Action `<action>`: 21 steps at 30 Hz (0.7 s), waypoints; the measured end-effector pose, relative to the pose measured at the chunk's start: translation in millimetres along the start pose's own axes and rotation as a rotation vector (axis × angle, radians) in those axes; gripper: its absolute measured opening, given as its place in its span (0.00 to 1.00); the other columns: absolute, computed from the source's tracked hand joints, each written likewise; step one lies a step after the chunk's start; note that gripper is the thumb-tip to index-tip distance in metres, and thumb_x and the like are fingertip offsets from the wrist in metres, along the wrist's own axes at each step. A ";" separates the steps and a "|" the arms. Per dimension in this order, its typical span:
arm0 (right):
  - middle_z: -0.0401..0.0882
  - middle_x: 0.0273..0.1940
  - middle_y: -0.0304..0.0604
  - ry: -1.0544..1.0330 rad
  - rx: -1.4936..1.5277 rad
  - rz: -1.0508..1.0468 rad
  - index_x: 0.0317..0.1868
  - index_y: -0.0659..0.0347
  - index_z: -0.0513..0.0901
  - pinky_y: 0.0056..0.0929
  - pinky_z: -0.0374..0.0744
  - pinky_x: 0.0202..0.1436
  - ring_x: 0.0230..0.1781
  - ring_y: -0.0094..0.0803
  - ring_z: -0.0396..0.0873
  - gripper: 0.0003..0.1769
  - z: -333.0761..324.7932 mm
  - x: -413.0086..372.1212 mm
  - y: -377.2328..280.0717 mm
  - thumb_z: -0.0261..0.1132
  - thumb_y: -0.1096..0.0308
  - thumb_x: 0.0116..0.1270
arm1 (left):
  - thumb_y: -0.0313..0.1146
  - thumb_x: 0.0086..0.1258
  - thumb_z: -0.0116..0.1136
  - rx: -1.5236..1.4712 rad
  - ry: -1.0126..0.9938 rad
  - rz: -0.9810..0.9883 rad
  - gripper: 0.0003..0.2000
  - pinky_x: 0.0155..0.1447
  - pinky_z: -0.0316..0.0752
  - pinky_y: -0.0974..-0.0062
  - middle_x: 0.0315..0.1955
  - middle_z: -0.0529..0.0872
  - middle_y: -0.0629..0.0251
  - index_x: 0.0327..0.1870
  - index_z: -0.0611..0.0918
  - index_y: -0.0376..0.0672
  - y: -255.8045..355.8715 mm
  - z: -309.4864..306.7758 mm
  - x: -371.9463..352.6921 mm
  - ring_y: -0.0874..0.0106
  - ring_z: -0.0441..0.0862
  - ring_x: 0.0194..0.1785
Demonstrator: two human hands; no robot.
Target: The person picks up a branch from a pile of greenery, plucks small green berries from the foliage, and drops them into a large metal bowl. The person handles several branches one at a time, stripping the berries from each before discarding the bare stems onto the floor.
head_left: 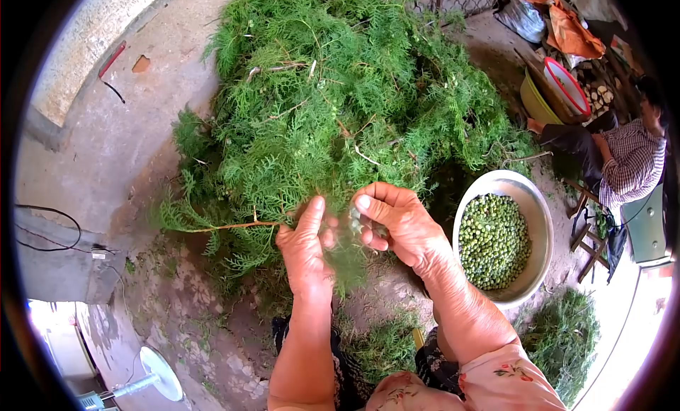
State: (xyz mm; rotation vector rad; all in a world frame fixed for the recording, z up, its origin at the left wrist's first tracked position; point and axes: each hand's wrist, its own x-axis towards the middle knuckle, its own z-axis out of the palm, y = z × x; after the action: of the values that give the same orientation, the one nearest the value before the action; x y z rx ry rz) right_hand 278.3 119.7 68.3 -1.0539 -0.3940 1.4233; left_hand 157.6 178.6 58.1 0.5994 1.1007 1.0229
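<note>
My left hand (306,252) is closed round a leafy evergreen branch (237,226), whose brown stem sticks out to the left. The branch's leafy end between my hands is smeared by motion. My right hand (400,223) is just to the right, its thumb and fingers pinched together. Small pale green cones (379,230) show between those fingers, partly hidden. Beyond both hands lies a large heap of cut evergreen branches (340,99). Close to my right forearm stands a metal basin (542,248) holding many green cones (494,241).
Another person (630,152) sits at the right beside a small wooden stool (589,248). Behind are a yellow tub (536,99) and a red-rimmed basin (567,85). A smaller pile of sprigs (563,340) lies lower right. A white fan (161,373) stands lower left, below a black cable (49,209).
</note>
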 end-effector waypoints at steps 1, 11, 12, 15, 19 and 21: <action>0.75 0.25 0.38 0.005 0.035 0.002 0.37 0.65 0.75 0.16 0.65 0.16 0.18 0.20 0.71 0.07 0.1 0.2 0.0 0.58 0.68 0.66 | 0.31 0.56 0.66 0.006 0.006 -0.012 0.08 0.16 0.56 0.89 0.17 0.78 0.70 0.30 0.78 0.42 0.5 -0.3 0.0 0.85 0.66 0.14; 0.77 0.27 0.37 0.055 0.133 -0.089 0.43 0.64 0.77 0.18 0.66 0.18 0.20 0.23 0.71 0.13 -7.8 2.6 -6.0 0.60 0.63 0.64 | 0.33 0.60 0.62 0.096 -0.081 0.124 0.09 0.18 0.60 0.86 0.29 0.80 0.68 0.36 0.76 0.40 1.8 -3.6 -0.9 0.79 0.73 0.23; 0.77 0.28 0.38 0.054 0.175 -0.101 0.43 0.64 0.77 0.18 0.65 0.18 0.20 0.23 0.72 0.13 -11.9 2.4 -8.6 0.59 0.63 0.65 | 0.33 0.61 0.61 0.108 -0.097 0.135 0.09 0.18 0.60 0.86 0.31 0.81 0.67 0.36 0.77 0.39 3.7 -2.5 -2.7 0.79 0.74 0.23; 0.74 0.28 0.36 0.199 0.189 -0.162 0.41 0.63 0.76 0.19 0.66 0.20 0.21 0.23 0.71 0.09 -27.8 4.4 -16.0 0.54 0.66 0.68 | 0.33 0.57 0.64 0.129 -0.029 0.168 0.09 0.17 0.60 0.85 0.29 0.83 0.66 0.34 0.78 0.41 0.7 -3.6 0.5 0.78 0.76 0.22; 0.74 0.32 0.37 0.423 0.118 -0.202 0.41 0.63 0.75 0.22 0.68 0.24 0.25 0.26 0.72 0.10 -64.8 -0.2 -26.7 0.53 0.65 0.68 | 0.34 0.57 0.65 0.216 -0.031 0.173 0.10 0.18 0.60 0.85 0.29 0.83 0.66 0.35 0.78 0.40 1.8 -5.2 1.0 0.78 0.76 0.22; 0.76 0.35 0.41 0.572 0.004 -0.226 0.47 0.62 0.74 0.22 0.69 0.25 0.28 0.27 0.73 0.13 -92.7 -4.9 -34.2 0.53 0.64 0.67 | 0.36 0.56 0.66 0.239 -0.029 0.158 0.11 0.18 0.60 0.85 0.29 0.83 0.66 0.35 0.79 0.41 3.3 -5.9 0.5 0.78 0.76 0.22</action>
State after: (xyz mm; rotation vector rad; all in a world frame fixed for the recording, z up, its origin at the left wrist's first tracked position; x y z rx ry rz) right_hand 370.2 88.8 48.0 -1.3118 -0.0876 0.8718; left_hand 151.0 180.0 58.4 0.9025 1.1725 1.0215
